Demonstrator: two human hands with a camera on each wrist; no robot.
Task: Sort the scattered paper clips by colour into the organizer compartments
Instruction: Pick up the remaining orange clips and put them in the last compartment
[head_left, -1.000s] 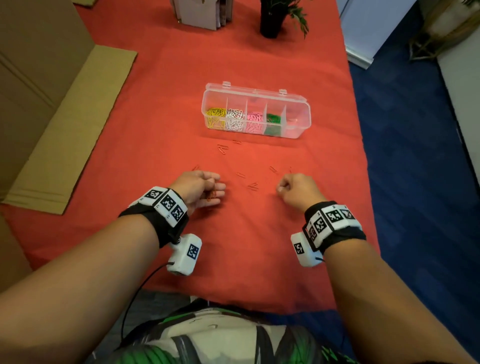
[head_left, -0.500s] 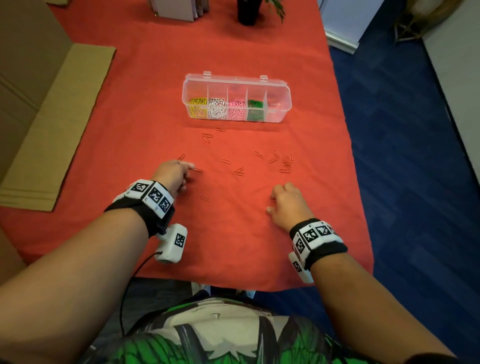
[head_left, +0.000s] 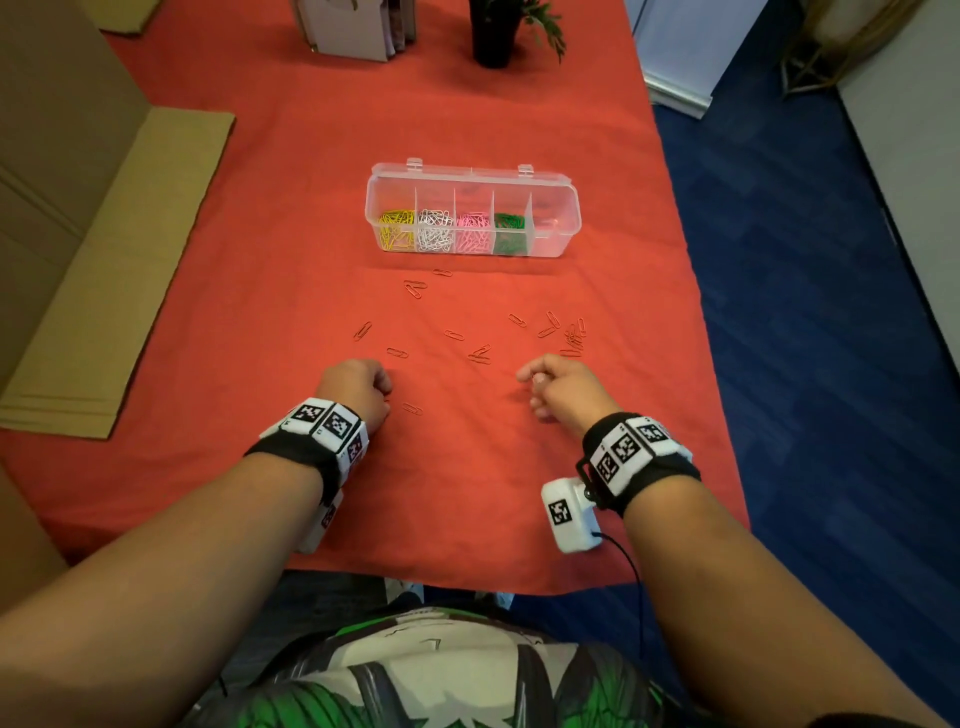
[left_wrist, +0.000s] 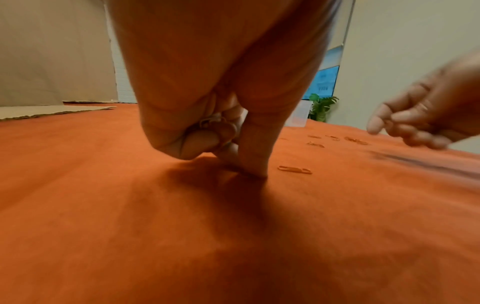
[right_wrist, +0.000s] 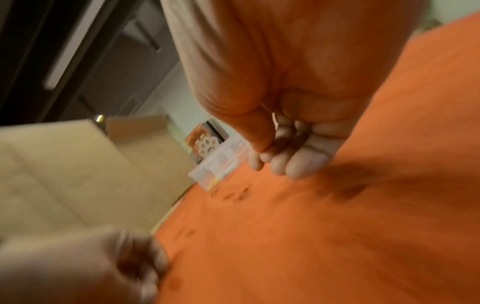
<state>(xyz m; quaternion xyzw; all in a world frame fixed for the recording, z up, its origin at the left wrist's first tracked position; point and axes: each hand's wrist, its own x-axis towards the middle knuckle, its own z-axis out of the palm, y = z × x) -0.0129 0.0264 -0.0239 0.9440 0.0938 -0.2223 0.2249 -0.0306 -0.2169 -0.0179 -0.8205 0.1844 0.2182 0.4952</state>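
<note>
A big red cloth (head_left: 270, 208) covers the table. On its left side lie flat cardboard sheets (head_left: 119, 270). At the far end stand one dark plant pot (head_left: 493, 36) and one pale box (head_left: 358, 26).

One clear organizer (head_left: 563, 218) sits in the middle with its lid open. It has five compartments in a row. From the left, one holds yellow clips (head_left: 397, 231), one white clips (head_left: 435, 234), one pink clips (head_left: 474, 234), one green clips (head_left: 509, 231), and I cannot tell what the last one holds.

About sixteen red paper clips (head_left: 480, 354) lie scattered on the cloth between the organizer and the hands.

The left hand (head_left: 358, 387) has its fingers curled, thumb and fingertip pressing the cloth, and one clip (head_left: 412, 409) lies just beside it. I cannot tell whether it holds any clip. The right hand (head_left: 563, 387) is loosely curled above the cloth; the blur hides whether it holds anything.
</note>
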